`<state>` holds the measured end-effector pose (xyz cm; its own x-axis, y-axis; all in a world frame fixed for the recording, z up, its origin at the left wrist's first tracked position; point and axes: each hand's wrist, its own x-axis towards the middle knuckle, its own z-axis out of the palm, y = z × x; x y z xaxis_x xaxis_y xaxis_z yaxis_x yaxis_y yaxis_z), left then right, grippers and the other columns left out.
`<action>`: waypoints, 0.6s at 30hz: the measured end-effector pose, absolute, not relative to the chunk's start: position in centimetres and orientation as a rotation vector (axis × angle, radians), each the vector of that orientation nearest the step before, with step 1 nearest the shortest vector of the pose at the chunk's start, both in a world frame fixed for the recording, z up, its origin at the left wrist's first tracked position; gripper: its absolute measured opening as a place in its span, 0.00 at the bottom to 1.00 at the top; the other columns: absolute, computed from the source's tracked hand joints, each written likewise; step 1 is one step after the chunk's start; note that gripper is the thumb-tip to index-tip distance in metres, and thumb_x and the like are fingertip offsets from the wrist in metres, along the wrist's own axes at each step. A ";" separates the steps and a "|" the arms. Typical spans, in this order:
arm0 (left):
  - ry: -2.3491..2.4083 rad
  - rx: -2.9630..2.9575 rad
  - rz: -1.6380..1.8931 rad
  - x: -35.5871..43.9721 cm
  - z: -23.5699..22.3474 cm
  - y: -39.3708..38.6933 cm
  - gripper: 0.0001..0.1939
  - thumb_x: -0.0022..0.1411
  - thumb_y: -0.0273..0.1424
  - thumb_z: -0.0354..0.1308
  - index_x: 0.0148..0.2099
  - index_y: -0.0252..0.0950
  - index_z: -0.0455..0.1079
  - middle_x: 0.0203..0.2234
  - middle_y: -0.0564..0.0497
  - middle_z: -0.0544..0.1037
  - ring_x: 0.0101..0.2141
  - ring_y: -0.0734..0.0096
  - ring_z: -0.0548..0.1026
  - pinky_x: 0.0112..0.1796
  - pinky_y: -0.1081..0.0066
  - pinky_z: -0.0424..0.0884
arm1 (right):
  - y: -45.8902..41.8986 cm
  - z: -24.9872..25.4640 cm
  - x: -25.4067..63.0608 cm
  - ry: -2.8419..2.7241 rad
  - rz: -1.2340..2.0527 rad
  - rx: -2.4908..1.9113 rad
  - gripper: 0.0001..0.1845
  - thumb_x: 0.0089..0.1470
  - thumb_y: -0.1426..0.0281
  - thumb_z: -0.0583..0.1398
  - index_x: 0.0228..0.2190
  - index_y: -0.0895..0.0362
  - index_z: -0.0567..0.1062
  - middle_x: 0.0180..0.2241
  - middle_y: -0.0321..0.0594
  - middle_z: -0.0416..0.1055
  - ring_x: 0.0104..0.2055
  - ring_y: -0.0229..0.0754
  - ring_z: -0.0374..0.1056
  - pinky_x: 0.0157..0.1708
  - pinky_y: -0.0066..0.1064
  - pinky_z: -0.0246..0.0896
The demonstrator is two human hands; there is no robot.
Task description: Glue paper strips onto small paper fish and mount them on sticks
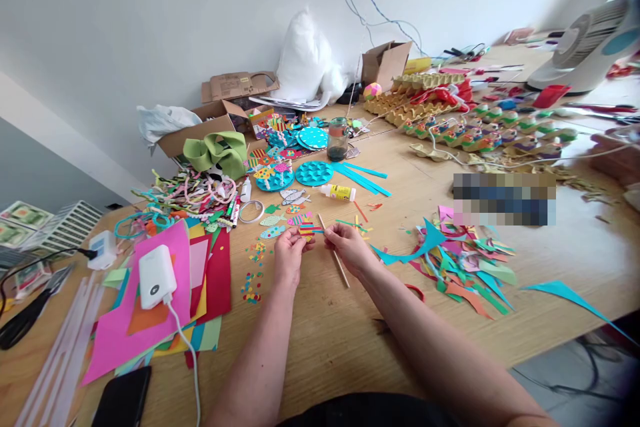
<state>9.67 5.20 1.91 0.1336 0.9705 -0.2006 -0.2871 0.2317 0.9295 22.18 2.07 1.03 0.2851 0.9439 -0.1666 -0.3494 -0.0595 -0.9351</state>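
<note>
Head view: a wooden table [395, 180], heaped with crafts, meets pale walls [150, 20].

From the head view I see the left hand [294, 250] holding a small striped paper piece [311, 231], and the right hand [345, 240] pinching its blue end beside a thin wooden stick [335, 250]. The glue stick [339, 192] lies just beyond; colored paper scraps [463, 263] spread to the right, and a power bank [157, 276] rests on pink paper [117, 341].

White fan [583, 47] — back right. Black phone [123, 397], front left; white power bank [157, 275] beyond it — cable [188, 341] plugged in.
</note>
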 end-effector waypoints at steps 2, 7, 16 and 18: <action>1.009 0.877 1.111 9.6 1.8 5.3 0.12 0.42 0.24 0.60 0.34 0.31 0.70 0.24 0.49 0.78 0.26 0.71 0.77 0.29 0.73 0.71 | 2.1 1.1 22.1 -0.699 1.177 -1.177 0.17 0.36 0.58 0.65 0.20 0.56 0.65 0.17 0.29 0.61 0.20 0.33 0.57 0.23 0.28 0.53; 1.009 0.884 1.098 9.6 1.5 5.3 0.13 0.42 0.24 0.61 0.35 0.30 0.71 0.26 0.48 0.79 0.25 0.72 0.77 0.30 0.72 0.72 | 1.9 1.1 21.5 -0.760 1.085 -1.219 0.17 0.39 0.58 0.64 0.22 0.55 0.65 0.19 0.29 0.61 0.21 0.34 0.57 0.23 0.28 0.53; 0.988 0.889 1.065 10.1 1.6 4.7 0.15 0.43 0.25 0.63 0.37 0.30 0.72 0.28 0.47 0.79 0.26 0.70 0.77 0.31 0.69 0.74 | 1.8 0.6 20.4 -0.753 0.847 -1.239 0.17 0.41 0.60 0.64 0.28 0.53 0.62 0.24 0.34 0.65 0.25 0.38 0.63 0.27 0.31 0.60; 0.979 0.870 1.060 10.2 1.8 4.6 0.15 0.43 0.25 0.63 0.37 0.30 0.72 0.28 0.46 0.79 0.26 0.70 0.77 0.32 0.67 0.75 | 1.7 0.7 20.2 -0.727 0.842 -1.217 0.18 0.41 0.60 0.64 0.29 0.52 0.62 0.24 0.34 0.66 0.27 0.39 0.65 0.29 0.33 0.62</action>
<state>10.23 4.56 1.76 0.1836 0.9591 -0.2153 -0.2905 0.2622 0.9202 20.19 1.73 0.67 0.5096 0.8598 0.0335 -0.1580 0.1318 -0.9786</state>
